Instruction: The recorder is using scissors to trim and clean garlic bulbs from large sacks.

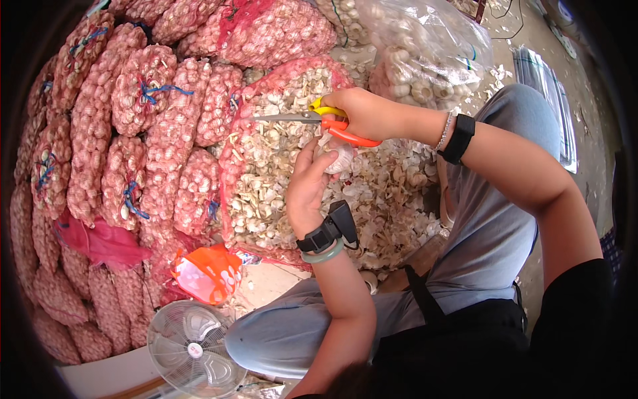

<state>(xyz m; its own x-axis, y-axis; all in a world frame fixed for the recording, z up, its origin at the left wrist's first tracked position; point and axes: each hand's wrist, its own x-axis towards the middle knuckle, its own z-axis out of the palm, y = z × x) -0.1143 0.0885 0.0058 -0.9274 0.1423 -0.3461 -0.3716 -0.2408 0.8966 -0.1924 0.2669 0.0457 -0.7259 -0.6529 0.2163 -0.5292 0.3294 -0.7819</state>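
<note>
A garlic bulb (340, 158) with whitish skin sits in my left hand (310, 178), fingers curled round it. Just above, my right hand (362, 114) grips scissors (332, 123) with one yellow and one orange handle loop. Their metal blades point left, over the bulb's top; whether they touch its stem I cannot tell. Beneath both hands spreads a pile of garlic skins and cut stem ends (266, 179) on red mesh netting (229, 193).
Red mesh sacks of garlic (100, 126) are stacked along the left and back. A clear plastic bag of bulbs (425, 66) stands at the back right. An orange-and-white bag (209, 272) and a fan (195, 349) are at the lower left. My bent knees flank the near side.
</note>
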